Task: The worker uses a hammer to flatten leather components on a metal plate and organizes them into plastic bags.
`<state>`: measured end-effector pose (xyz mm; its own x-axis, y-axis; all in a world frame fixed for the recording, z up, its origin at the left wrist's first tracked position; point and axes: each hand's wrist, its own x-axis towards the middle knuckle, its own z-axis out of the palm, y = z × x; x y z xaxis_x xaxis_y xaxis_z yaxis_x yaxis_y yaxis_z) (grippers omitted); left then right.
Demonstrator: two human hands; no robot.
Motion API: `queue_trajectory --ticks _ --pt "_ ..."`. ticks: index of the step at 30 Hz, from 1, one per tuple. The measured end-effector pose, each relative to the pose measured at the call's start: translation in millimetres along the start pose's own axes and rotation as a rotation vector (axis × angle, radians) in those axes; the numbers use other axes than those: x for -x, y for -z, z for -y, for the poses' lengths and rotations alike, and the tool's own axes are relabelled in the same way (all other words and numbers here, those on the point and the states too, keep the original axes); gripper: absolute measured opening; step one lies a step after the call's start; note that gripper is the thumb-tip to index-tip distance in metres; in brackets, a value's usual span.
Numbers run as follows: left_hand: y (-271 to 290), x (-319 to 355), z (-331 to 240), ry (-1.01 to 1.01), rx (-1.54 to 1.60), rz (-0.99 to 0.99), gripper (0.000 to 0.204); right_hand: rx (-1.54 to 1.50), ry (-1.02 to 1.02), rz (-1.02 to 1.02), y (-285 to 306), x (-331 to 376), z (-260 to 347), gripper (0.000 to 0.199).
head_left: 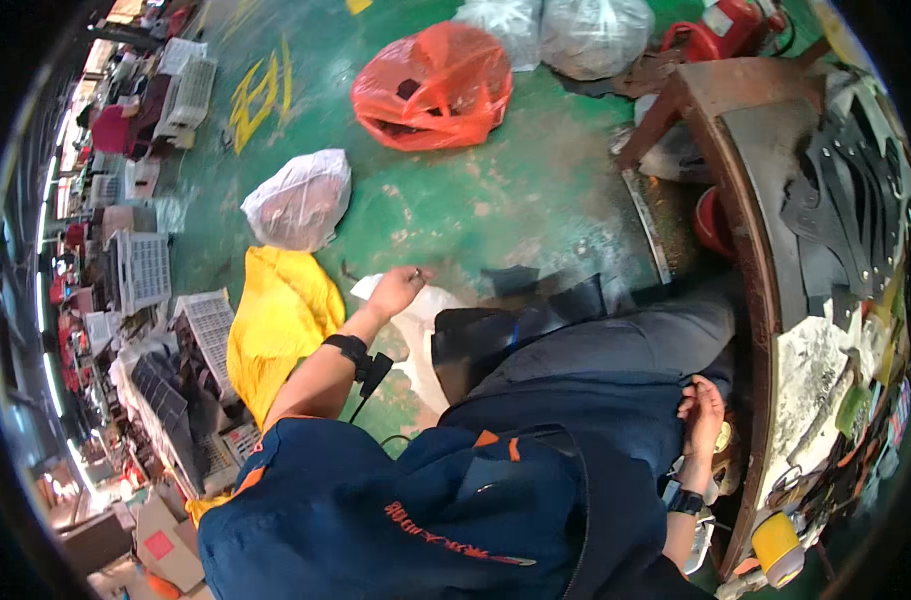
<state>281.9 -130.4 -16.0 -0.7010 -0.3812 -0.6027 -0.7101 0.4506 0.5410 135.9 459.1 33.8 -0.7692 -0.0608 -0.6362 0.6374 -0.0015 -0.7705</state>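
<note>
My left hand [396,291] is stretched forward over a white sack [415,335] on the floor, its fingers curled together. Whether anything small is pinched in them is hidden. A black strap [347,348] with a small device circles that wrist. Just left of the forearm lies a yellow sack [280,315]. Black sheet pieces [520,335] rest beside my leg, right of the white sack. Low at my right side, my right hand [704,412] rests against my dark clothing, fingers loosely apart and holding nothing I can see.
Close on my right stands a workbench [765,300] carrying black cut pieces [840,215] and tools. Ahead on the green floor sit a red plastic bag [440,85], a white bag [300,200] and clear bags [595,35]. Crates [140,270] line the left.
</note>
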Motion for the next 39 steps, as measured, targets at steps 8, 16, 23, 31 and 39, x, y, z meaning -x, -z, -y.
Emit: queue_trajectory --ticks 8,16,23,31,39 --pt "-26.0 36.8 72.5 0.218 -0.018 -0.038 0.038 -0.008 -0.044 -0.005 -4.3 -1.7 4.5 0.024" --pt "-40.6 -2.3 111.7 0.413 0.257 -0.122 0.050 -0.067 -0.008 -0.035 -0.1 0.9 1.3 0.024" --pt "-28.4 -54.0 43.1 0.220 0.999 -0.362 0.042 -0.064 -0.041 -0.036 -5.6 4.0 -1.0 0.022" --pt "-30.8 -37.4 -251.2 -0.640 0.215 0.124 0.043 -0.107 -0.025 -0.092 -4.2 6.9 -0.7 0.022" --pt "-126.5 40.2 -323.5 -1.229 -0.496 0.466 0.024 0.067 0.139 -0.031 -47.2 24.3 69.5 0.045"
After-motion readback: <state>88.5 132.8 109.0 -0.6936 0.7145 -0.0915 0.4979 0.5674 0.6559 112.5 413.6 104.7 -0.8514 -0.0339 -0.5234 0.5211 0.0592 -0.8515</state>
